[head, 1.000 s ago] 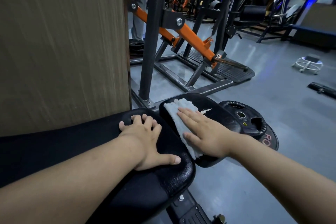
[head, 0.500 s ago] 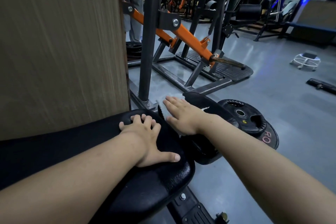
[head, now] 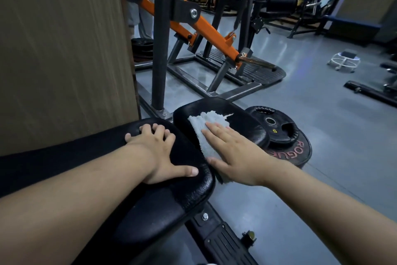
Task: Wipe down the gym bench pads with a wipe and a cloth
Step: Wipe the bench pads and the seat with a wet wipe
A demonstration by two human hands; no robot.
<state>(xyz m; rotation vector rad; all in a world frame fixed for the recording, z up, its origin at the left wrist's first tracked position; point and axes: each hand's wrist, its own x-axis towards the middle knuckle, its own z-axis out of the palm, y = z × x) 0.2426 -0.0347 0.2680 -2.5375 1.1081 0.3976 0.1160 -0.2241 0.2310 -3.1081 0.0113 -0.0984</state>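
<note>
So the white cloth (head: pixel 206 129) is pressed onto the small far seat pad (head: pixel 245 120) by a flat, unclenched right hand (head: pixel 238 157). The left hand (head: pixel 159 153) is spread flat on the nearer bench pad (head: pixel 171 204), with grey gym floor (head: pixel 322 127) all around.

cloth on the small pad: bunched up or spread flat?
Spread flat. The cloth lies open on the small pad, pressed under the straight fingers of the right hand.
</note>
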